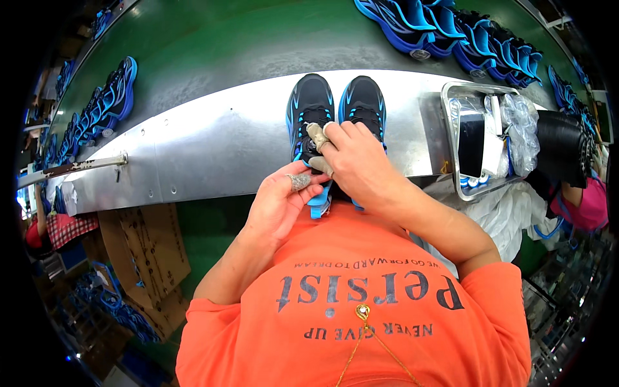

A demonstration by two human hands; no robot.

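Observation:
Two black sneakers with blue soles stand side by side on the metal ledge, toes pointing away from me. Both my hands work at the left sneaker (310,97). My right hand (361,158), with beige covers on thumb and forefinger, is closed over its laces near the tongue. At the ankle opening, my left hand (284,197) is closed with its fingertips at the collar; a grey cover wraps one finger. A blue heel pull tab (318,209) hangs below. The right sneaker (362,100) is partly hidden behind my right hand.
On the right sits a metal tray (459,187) holding a dark phone (472,145) and clear plastic. Sneaker rows stand on the green belt (245,39), far right and left. A metal bar (77,169) juts in at left, above a cardboard box (151,251).

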